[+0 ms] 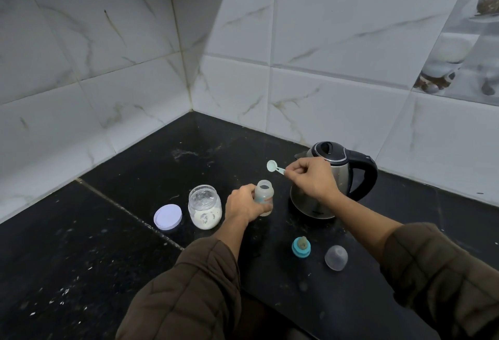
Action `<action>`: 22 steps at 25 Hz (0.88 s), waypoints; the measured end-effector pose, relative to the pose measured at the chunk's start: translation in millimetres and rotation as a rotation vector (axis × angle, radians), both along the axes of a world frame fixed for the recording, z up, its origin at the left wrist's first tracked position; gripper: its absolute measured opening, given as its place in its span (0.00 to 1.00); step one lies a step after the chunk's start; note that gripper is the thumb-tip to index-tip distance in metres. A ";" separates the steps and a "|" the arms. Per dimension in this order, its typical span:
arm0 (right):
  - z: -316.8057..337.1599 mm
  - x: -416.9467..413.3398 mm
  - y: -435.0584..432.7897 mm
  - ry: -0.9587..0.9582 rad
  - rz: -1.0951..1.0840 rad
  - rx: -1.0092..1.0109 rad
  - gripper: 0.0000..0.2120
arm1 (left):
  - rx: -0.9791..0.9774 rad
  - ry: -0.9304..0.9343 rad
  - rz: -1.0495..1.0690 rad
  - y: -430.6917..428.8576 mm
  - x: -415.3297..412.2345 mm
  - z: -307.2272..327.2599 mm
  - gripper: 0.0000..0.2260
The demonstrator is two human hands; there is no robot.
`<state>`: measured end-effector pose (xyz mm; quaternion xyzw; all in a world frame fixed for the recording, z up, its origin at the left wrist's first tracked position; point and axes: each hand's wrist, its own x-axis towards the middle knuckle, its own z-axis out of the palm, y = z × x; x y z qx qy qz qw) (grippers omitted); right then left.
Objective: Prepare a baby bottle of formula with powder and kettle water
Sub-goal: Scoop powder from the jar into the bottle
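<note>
Black speckled stone makes up the bench (pixel 113 231), which runs into a corner of white marble-look wall tiles (pixel 324 29).

Just below the middle of the frame, a small baby bottle (pixel 264 198) stands upright on the bench with its mouth uncovered. The left grip (pixel 244 206) is wrapped round its side, fingers curled on the lower body. The bottle wall is cloudy, so I cannot tell what is in it.

The right grip (pixel 310 177) pinches the handle of a pale green measuring scoop (pixel 274 166) between thumb and fingertips. It holds the scoop in the air above the bottle mouth and slightly to the right. The scoop's round bowl is tipped toward the camera and looks empty.

Behind the right grip stands a stainless steel kettle (pixel 333 180) with a black handle and its black lid down.

Left of the bottle, just beside the left grip, is an open glass jar (pixel 205 206). White powder lies in its bottom part and some clings to the inside of the glass. The jar's lilac lid (pixel 168 217) lies flat on the bench at its left.

Toward the lower right, a teal screw ring with its teat (pixel 301 248) stands on the bench. A clear domed cap (pixel 336 257) lies near it.
</note>
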<state>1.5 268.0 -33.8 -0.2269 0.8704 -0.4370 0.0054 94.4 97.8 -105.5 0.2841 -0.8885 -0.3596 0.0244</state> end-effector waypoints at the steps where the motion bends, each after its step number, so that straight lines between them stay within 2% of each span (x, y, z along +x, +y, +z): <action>1: -1.1 -0.9 -2.1 -0.113 -0.009 -0.057 0.06 | 0.015 -0.020 -0.008 -0.6 1.4 -4.7 0.21; 3: -2.6 0.3 -5.8 -0.327 -0.019 -0.181 0.06 | 0.046 -0.050 -0.033 -1.9 4.7 -14.1 0.22; 5: -1.2 3.2 -8.6 -0.455 -0.025 -0.244 0.04 | 0.069 -0.056 -0.046 -4.2 7.1 -21.9 0.21; 10: -1.7 5.2 -13.4 -0.548 -0.028 -0.252 0.02 | 0.060 -0.056 -0.068 -6.0 9.7 -25.2 0.22; 12: 0.2 5.2 -15.5 -0.559 -0.036 -0.264 0.03 | 0.077 -0.076 -0.079 -6.5 11.2 -23.3 0.29; 15: 8.7 3.9 -19.2 -0.531 -0.035 -0.266 0.03 | 0.110 -0.096 -0.115 -7.5 14.1 -15.9 0.53; 16: 12.8 2.8 -20.9 -0.508 -0.031 -0.263 0.03 | 0.123 -0.080 -0.127 -8.3 14.4 -10.1 0.58; 20: 35.4 -1.1 -36.2 -0.456 -0.019 -0.304 0.04 | 0.186 0.020 -0.112 -19.5 15.9 26.5 0.64; 22: 44.4 -3.2 -50.0 -0.458 -0.032 -0.312 0.07 | 0.221 0.112 -0.036 -28.9 20.3 40.9 0.61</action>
